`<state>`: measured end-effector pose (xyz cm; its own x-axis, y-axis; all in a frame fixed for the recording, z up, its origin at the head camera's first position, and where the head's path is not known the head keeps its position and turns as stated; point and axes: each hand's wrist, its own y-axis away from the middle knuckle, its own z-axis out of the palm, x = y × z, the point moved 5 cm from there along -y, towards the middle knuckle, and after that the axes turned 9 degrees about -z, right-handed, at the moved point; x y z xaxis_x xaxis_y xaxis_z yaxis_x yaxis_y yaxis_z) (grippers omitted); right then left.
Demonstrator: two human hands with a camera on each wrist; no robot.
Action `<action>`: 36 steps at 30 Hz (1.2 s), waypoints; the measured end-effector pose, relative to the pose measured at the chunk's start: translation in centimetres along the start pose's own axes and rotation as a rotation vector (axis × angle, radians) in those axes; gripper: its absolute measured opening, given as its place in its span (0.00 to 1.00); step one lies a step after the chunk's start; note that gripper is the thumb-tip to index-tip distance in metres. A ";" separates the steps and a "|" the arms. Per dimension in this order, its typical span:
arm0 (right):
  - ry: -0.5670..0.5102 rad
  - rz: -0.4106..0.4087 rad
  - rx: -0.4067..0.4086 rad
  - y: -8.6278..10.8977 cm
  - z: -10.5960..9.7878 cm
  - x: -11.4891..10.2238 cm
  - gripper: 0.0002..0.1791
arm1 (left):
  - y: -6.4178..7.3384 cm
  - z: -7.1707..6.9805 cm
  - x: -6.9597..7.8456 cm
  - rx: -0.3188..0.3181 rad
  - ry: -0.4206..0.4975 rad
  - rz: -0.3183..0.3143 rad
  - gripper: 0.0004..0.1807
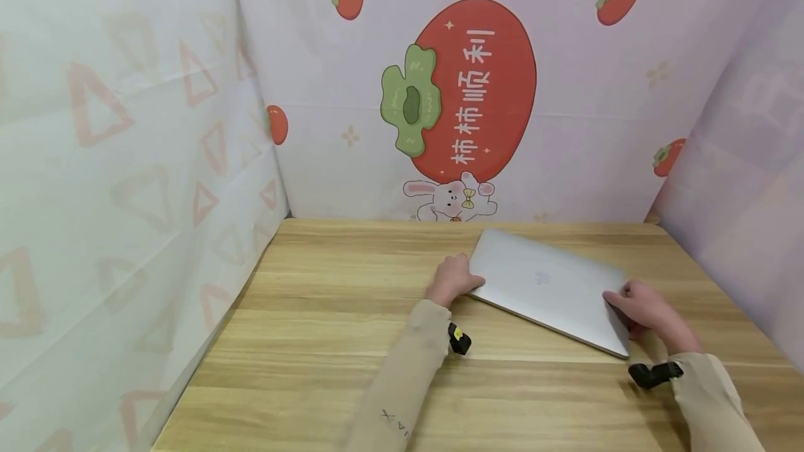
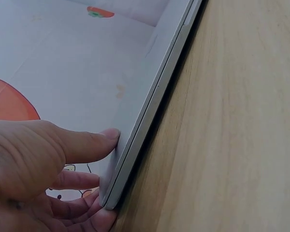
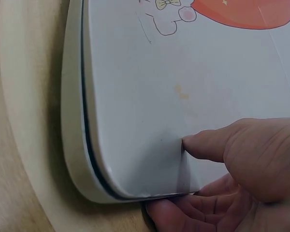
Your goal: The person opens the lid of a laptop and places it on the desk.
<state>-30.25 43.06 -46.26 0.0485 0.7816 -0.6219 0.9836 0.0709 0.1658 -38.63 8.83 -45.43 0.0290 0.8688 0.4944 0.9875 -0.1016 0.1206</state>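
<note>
A closed silver laptop lies at a slant over the right part of the table, its lid facing up. At its left end my left hand grips the edge, thumb on the lid and fingers beside and below the rim, as the left wrist view shows on the laptop. My right hand holds the opposite short end. In the right wrist view the right thumb presses the lid while the other fingers curl under the edge. A dark shadow runs along the laptop's underside.
The wooden table has light grain and spreads to the left and front. Behind it hangs a cloth backdrop printed with persimmons and a rabbit. Patterned cloth also walls the left and right sides.
</note>
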 end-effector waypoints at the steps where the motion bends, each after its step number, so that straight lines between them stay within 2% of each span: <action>1: 0.007 0.006 -0.001 -0.1 0.1 -0.1 0.26 | 0.0 0.0 -0.1 -0.001 -0.001 -0.001 0.22; 8: 0.064 0.007 -0.005 -0.5 0.5 -0.6 0.28 | -0.1 -0.2 -0.8 -0.008 -0.010 -0.011 0.23; 18: 0.070 -0.022 0.013 -0.4 1.2 -1.6 0.28 | 0.1 -0.8 -1.8 -0.010 -0.007 0.010 0.23; 26: 0.078 0.000 -0.009 -0.4 1.4 -1.8 0.28 | 0.2 -1.0 -2.2 -0.031 0.022 0.012 0.21; 36: 0.075 -0.024 -0.026 -1.0 2.2 -2.6 0.28 | 0.4 -1.6 -3.4 -0.026 -0.026 0.012 0.21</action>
<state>-31.00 39.55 -46.53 0.0109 0.8235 -0.5672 0.9795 0.1052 0.1716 -38.60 5.09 -45.66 0.0448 0.8797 0.4734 0.9827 -0.1241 0.1376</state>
